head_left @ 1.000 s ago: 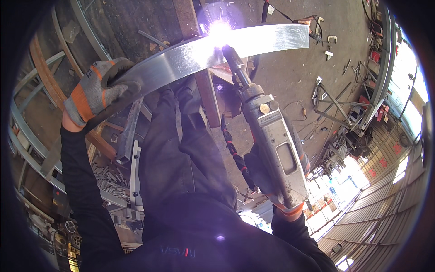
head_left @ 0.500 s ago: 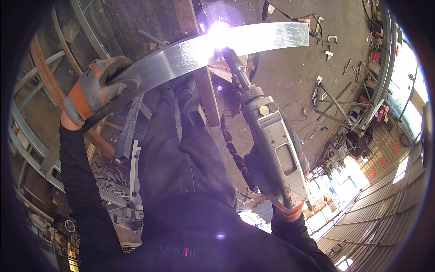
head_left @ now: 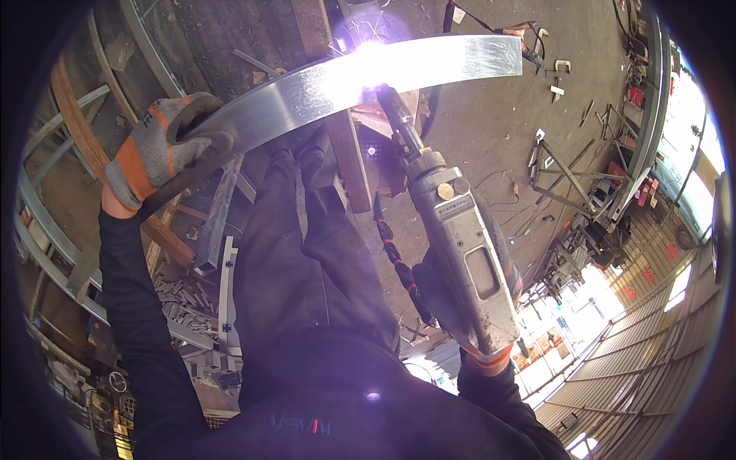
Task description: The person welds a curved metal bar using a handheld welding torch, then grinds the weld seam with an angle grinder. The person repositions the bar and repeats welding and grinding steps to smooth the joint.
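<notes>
from the head camera, looking down: my left hand, in a grey and orange glove, is wrapped tight around the left end of a curved steel strip, fingers over the top edge and thumb underneath. the strip arcs from that grip up and across to the far right, bright and polished, its free end hanging over the concrete floor. about the middle of it there is a white glare with a few sparks, right where the nose of the power tool meets the metal.

my right hand is closed on the rear of that tool, low and near me, mostly hidden behind its grey body, with a braided hose running beside it. my dark trousers fill the middle, and a rusty beam passes under the strip.

i judge the strip stiff but springy, fairly light for its length, with slick faces and sharp edges, and hot near the glare. best taken at the cool left end, gloved, pinched across the flat.
</notes>
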